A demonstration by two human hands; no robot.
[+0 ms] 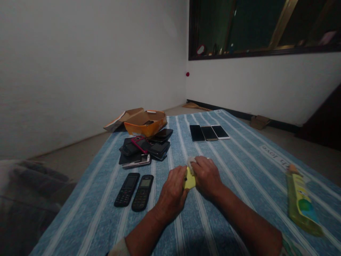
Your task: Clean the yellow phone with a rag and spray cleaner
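My left hand (173, 186) is closed on a small, flat yellow object (190, 180) with a dark spot near its edge; its kind is unclear, as my fingers hide much of it. My right hand (206, 176) presses a crumpled white wipe (191, 161) against the far side of that object. Both hands are held together over the middle of the striped cloth. Left of them lie two keypad phones, a black one (127, 189) and one with a pale screen (142, 193), side by side.
A pile of phones (145, 147) lies beyond the keypad phones, before an open orange box (138, 128). Three smartphones (209, 133) lie in a row at the far right. A bottle of yellow-green liquid (302, 201) lies on the blue striped cloth (239, 167) at right.
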